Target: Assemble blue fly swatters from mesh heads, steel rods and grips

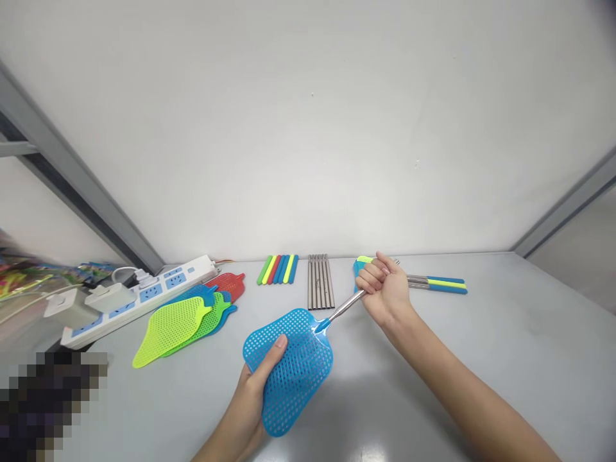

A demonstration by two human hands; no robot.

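Observation:
My left hand (262, 378) grips a blue perforated fly swatter head (298, 378), thumb on top and fingers behind it. A metal tube (345, 304) joins the neck of this head and runs up to the right. Around that tube my right hand (382, 285) is closed, palm side towards me, and the tube's far end shows past the fingers. Just behind the right hand lie swatters with blue and yellow grips (447, 285), their heads partly covered by the hand.
Several metal tubes (320, 282) and a row of coloured grips (278, 269) lie along the back wall. Loose swatter heads (173, 324) are piled at left, beside a white power strip (192, 269) with plugged-in adapters. Blurred plastic packaging (48, 269) sits at far left.

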